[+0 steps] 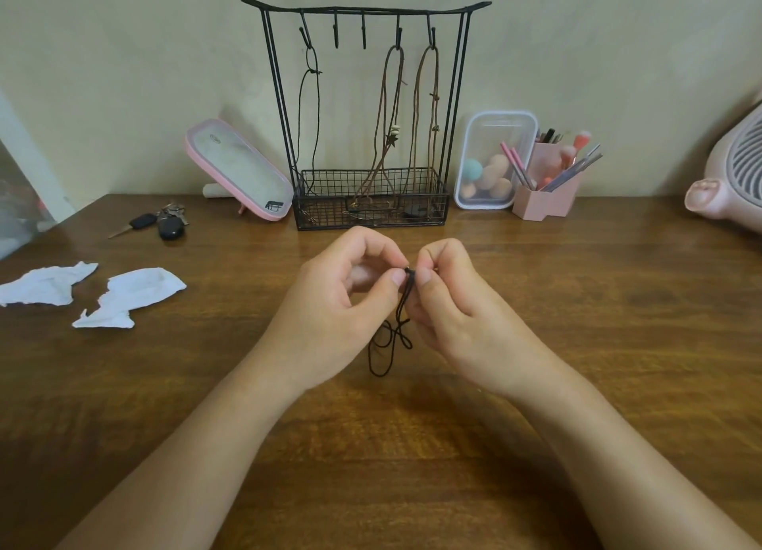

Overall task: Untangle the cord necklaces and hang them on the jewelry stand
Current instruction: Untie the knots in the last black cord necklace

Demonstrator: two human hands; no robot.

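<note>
The black cord necklace (402, 302) is pinched at its top between the fingers of the left hand (338, 302) and the right hand (453, 306), and hangs vertically toward the tabletop (577, 302). The jewelry stand (367, 9) is set straight ahead, equally near both.

A jewelry stand (367, 9) stands at the back centre of a table (577, 343), against the wall, with three necklaces (433, 95) hanging from its hooks into its basket. A mirror (239, 170), keys (163, 221) and paper scraps (136, 293) lie to its left; a container (495, 161), brush holder (544, 194) and fan (734, 170) to its right. In front, the left hand (342, 306) and right hand (453, 302) pinch a cord necklace (403, 295) between them above the tabletop.
</note>
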